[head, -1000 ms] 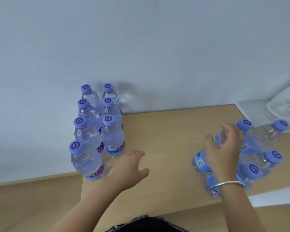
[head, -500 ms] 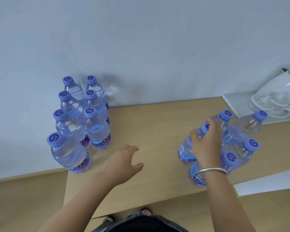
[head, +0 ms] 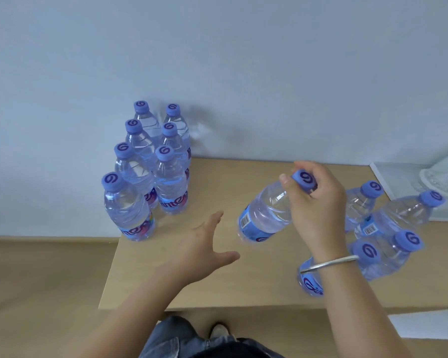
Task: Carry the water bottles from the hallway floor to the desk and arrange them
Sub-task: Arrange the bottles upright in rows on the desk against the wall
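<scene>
- Bottle (head: 267,213) has been lifted out of the loose cluster since half a second ago: it is now pinched at the cap and neck by the right hand (head: 317,202), its fingers curled round the top, and it hangs tilted with its base swung out to the left of that hand, apparently just clear of the desk (head: 243,288).
- A silver bangle (head: 329,263) is worn on the wrist just behind the gripping hand.
- To the right of and behind the right hand, the loose bottles (head: 398,215) are left standing unsorted, close together.
- Left hand (head: 204,251) is held open, fingers spread and gripping nothing, just beside the hanging base; it was already raised a second ago and has kept that waiting pose.
- Beyond the left hand, up against the wall, seven bottles in two rows (head: 150,174) are seen upright; the right row is one short.
- Judged from this, the arranging step is under way: the lifted bottle is probably meant to be passed leftward and set in the open place at the front of the shorter row.
</scene>
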`<state>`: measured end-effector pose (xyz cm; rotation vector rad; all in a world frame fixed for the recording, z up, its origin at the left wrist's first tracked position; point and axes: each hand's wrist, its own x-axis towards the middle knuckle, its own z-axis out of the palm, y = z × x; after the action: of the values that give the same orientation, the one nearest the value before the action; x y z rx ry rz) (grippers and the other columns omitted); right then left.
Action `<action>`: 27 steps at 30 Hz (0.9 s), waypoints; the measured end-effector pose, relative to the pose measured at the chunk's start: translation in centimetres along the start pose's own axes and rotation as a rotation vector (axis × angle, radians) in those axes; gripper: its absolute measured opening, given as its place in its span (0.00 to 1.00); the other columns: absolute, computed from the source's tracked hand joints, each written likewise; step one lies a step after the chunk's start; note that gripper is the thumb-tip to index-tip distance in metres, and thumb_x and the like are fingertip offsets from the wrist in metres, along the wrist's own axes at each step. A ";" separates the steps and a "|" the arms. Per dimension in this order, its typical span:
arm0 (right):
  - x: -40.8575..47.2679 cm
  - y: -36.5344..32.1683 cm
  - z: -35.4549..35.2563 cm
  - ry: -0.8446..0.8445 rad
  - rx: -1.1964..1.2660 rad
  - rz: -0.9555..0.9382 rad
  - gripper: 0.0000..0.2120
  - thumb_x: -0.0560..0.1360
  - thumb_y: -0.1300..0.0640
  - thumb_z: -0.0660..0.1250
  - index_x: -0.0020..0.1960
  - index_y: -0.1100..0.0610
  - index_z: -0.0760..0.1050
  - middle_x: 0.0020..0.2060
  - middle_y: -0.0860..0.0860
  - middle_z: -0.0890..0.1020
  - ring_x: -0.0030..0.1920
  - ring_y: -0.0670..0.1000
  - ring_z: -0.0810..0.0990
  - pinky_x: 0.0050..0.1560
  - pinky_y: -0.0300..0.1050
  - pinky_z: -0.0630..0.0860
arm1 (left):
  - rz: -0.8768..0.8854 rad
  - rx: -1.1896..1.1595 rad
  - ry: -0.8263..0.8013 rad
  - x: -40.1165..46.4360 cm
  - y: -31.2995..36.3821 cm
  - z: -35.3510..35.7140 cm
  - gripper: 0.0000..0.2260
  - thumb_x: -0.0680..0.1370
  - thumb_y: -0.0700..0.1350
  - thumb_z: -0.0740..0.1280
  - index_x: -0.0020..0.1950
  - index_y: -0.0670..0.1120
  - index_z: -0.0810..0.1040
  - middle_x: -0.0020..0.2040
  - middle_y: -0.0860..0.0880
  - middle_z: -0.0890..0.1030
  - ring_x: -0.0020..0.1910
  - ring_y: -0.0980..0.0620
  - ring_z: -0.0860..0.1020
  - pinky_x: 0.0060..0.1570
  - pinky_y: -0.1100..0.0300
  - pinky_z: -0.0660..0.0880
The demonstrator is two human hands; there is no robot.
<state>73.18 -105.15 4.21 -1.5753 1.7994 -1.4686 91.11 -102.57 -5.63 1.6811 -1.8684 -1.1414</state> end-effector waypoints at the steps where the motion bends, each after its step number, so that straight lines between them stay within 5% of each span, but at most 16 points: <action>1: -0.1 -1.1 0.1 -0.031 0.027 -0.013 0.10 0.71 0.59 0.71 0.52 0.56 0.78 0.41 0.46 0.79 0.43 0.44 0.76 0.47 0.30 0.70 | 0.011 -0.037 0.033 -0.3 0.1 -0.1 0.44 0.66 0.57 0.74 0.75 0.57 0.51 0.70 0.59 0.64 0.68 0.59 0.64 0.62 0.63 0.64; 3: -0.7 -3.1 0.3 -0.088 0.083 -0.041 0.10 0.71 0.57 0.72 0.51 0.52 0.77 0.41 0.44 0.80 0.44 0.43 0.78 0.49 0.33 0.73 | 0.044 -0.102 0.115 -1.1 0.4 -0.6 0.46 0.63 0.57 0.76 0.74 0.58 0.52 0.65 0.67 0.63 0.63 0.69 0.63 0.59 0.70 0.61; 5: -1.3 -5.0 0.7 -0.117 0.147 -0.076 0.10 0.70 0.56 0.72 0.50 0.50 0.76 0.40 0.42 0.80 0.43 0.43 0.79 0.48 0.34 0.74 | 0.078 -0.159 0.209 -2.0 0.4 -1.5 0.41 0.61 0.55 0.78 0.70 0.58 0.63 0.58 0.72 0.70 0.55 0.76 0.67 0.51 0.80 0.63; 7: -1.6 -6.6 1.2 -0.132 0.206 -0.089 0.10 0.68 0.56 0.73 0.47 0.49 0.76 0.40 0.43 0.81 0.42 0.44 0.80 0.47 0.34 0.75 | 0.076 -0.200 0.264 -3.1 0.3 -2.7 0.33 0.58 0.53 0.79 0.60 0.61 0.71 0.49 0.69 0.78 0.50 0.72 0.73 0.45 0.82 0.66; 10: -1.7 -8.5 1.8 -0.176 0.259 -0.062 0.10 0.67 0.55 0.75 0.44 0.46 0.76 0.39 0.40 0.81 0.40 0.40 0.79 0.44 0.32 0.75 | 0.102 -0.264 0.256 -5.6 0.4 -5.0 0.26 0.57 0.50 0.80 0.50 0.65 0.76 0.45 0.66 0.81 0.47 0.66 0.78 0.44 0.78 0.69; 13: -1.5 -9.9 2.3 -0.272 0.387 0.006 0.11 0.64 0.52 0.76 0.44 0.48 0.77 0.38 0.43 0.82 0.38 0.40 0.79 0.41 0.31 0.74 | 0.164 -0.432 0.101 -7.7 0.6 -6.8 0.22 0.59 0.44 0.79 0.51 0.51 0.80 0.46 0.52 0.84 0.47 0.55 0.82 0.50 0.63 0.77; 17: -1.9 -9.9 3.2 -0.652 0.792 0.173 0.20 0.59 0.51 0.77 0.48 0.52 0.77 0.40 0.49 0.84 0.42 0.48 0.81 0.47 0.44 0.77 | 0.212 -0.640 -0.108 -10.2 0.4 -8.0 0.19 0.62 0.43 0.76 0.51 0.40 0.79 0.43 0.47 0.83 0.43 0.52 0.80 0.43 0.62 0.75; 19: -3.1 -9.0 3.6 -0.927 0.874 0.222 0.29 0.53 0.43 0.80 0.51 0.51 0.78 0.45 0.50 0.82 0.46 0.51 0.81 0.48 0.47 0.78 | 0.197 -0.692 -0.190 -11.0 -0.1 -8.5 0.22 0.62 0.47 0.74 0.52 0.38 0.78 0.44 0.46 0.82 0.44 0.51 0.79 0.44 0.60 0.74; 21: -4.5 -8.3 3.7 -1.090 0.928 0.178 0.26 0.56 0.42 0.79 0.50 0.49 0.79 0.46 0.49 0.82 0.48 0.52 0.81 0.49 0.48 0.78 | 0.179 -0.722 -0.278 -11.6 -0.8 -9.0 0.30 0.60 0.51 0.76 0.54 0.34 0.76 0.48 0.38 0.80 0.46 0.46 0.78 0.47 0.54 0.72; 27: -6.1 -9.6 4.6 -0.922 0.786 0.106 0.15 0.67 0.52 0.70 0.49 0.57 0.72 0.41 0.51 0.80 0.41 0.55 0.80 0.44 0.48 0.78 | 0.184 -0.808 -0.343 -12.8 -1.9 -8.9 0.38 0.59 0.56 0.79 0.62 0.39 0.73 0.55 0.38 0.80 0.53 0.44 0.79 0.53 0.51 0.76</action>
<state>83.89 -100.58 8.14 -1.3330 0.6468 -0.9325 101.62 -93.14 1.27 0.8848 -1.3734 -1.8510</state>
